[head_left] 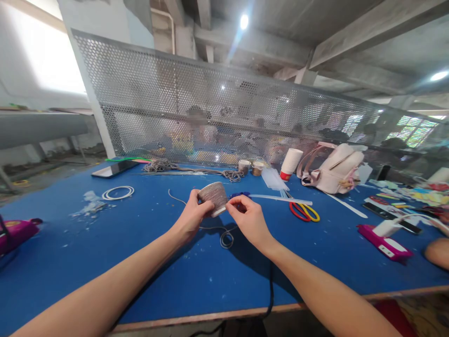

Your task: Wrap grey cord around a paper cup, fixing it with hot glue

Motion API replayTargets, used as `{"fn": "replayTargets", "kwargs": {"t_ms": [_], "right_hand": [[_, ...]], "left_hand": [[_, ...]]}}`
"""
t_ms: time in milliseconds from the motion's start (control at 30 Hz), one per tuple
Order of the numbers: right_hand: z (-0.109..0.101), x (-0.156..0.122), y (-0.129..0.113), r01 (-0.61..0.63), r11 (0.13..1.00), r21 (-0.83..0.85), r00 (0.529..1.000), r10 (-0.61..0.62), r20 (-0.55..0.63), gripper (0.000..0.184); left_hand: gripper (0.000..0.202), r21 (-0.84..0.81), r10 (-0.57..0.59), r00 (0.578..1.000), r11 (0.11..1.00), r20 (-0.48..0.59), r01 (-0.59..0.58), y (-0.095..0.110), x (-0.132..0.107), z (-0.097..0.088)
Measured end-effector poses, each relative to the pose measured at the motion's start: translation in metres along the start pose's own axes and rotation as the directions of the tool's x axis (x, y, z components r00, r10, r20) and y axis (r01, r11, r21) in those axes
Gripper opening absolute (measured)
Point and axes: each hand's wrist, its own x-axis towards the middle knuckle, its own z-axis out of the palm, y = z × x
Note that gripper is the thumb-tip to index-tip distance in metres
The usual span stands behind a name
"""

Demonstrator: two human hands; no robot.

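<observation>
A blue bench (pixel 63 262) fills the lower half of the frame, its pale edge running along the bottom, with small scraps scattered at left. A perforated metal screen (pixel 196 93) crosses behind it, blurred people showing through; concrete beams (pixel 358 42) and a lit lamp (pixel 244 21) hang above, with a bright window (pixel 45 51) at upper left.

At the centre of the frame, a cord-wrapped cup (pixel 214 196) is held just above the bench. Its long axis is tilted, wider end toward the upper left, narrower white-edged end toward the lower right. The left hand (pixel 192 213) has its grip clamped round the cup's left side. The right hand's (pixel 249 215) grip is pinched together at the cup's right edge; what lies between the fingertips I cannot tell. Loose cord (pixel 226 247) loops on the bench below.
</observation>
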Motion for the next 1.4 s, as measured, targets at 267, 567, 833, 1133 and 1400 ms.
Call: {"fn": "replayTargets", "kwargs": {"t_ms": [267, 567, 833, 1133, 1400], "right_hand": [[0.0003, 0.0013, 0.001, -0.003, 1.0, -0.002, 1.0, 0.003, -0.006, 0.015], [0.0, 0.0009, 0.0009, -0.012, 1.0, 0.0, 1.0, 0.012, -0.003, 0.016], [-0.0009, 0.0027, 0.001, -0.077, 0.995, 0.06, 0.997, 0.077, 0.014, 0.017], [0.0004, 0.0053, 0.003, -0.147, 0.983, 0.111, 0.989, 0.144, 0.039, 0.02], [-0.0023, 0.0033, 0.0007, -0.159, 0.977, 0.14, 0.987, 0.155, 0.035, 0.02]], "left_hand": [[0.032, 0.009, 0.003, 1.0, 1.0, 0.015, -0.004, 0.0009, -0.0014, 0.0], [0.033, -0.032, -0.037, 0.999, 0.999, 0.037, 0.038, 0.006, -0.003, -0.0003], [0.035, -0.061, -0.019, 0.998, 0.998, 0.057, 0.023, 0.0033, -0.0006, -0.0022], [0.048, -0.093, 0.014, 0.991, 0.996, 0.13, -0.002, 0.0081, 0.0008, -0.005], [0.044, -0.008, 0.159, 0.978, 0.987, 0.134, -0.16, 0.0031, 0.0042, -0.0088]]}}
